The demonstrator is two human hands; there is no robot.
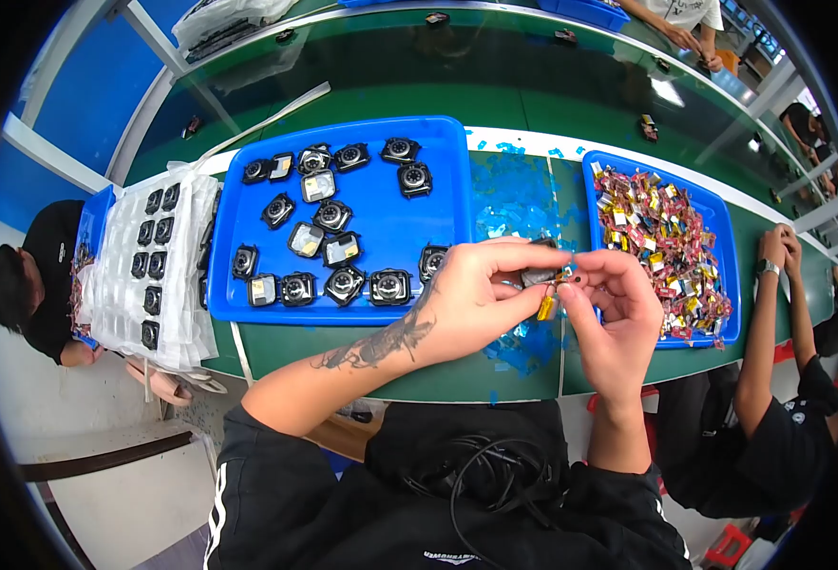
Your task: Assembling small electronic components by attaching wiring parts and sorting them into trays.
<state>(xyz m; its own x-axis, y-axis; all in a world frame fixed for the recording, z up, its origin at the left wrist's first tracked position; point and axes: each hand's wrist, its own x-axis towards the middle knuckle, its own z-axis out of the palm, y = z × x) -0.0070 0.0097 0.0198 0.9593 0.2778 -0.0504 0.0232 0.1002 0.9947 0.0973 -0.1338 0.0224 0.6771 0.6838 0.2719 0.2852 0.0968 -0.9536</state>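
Observation:
Above the green bench my two hands meet, fingertips nearly touching. My left hand [476, 294] is closed around a dark smartwatch case [538, 277], mostly hidden by the fingers. Thumb and forefinger of my right hand [620, 318] pinch the edge of a small electronic part. From that part a yellow piece [545, 307] hangs below the case; whether it is attached to the case I cannot tell. Left of my hands, a blue tray [343, 136] carries several black watch cases [344, 284]. To the right, another blue tray [734, 275] is heaped with small pink, yellow and white parts [661, 247].
Thin blue film scraps [514, 204] litter the bench between the trays. White packing trays [120, 285] with more cases are stacked at far left. Beyond, a green conveyor belt [390, 71] bears scattered pieces. Co-workers sit left and right; one person's forearms [766, 313] rest near the right tray.

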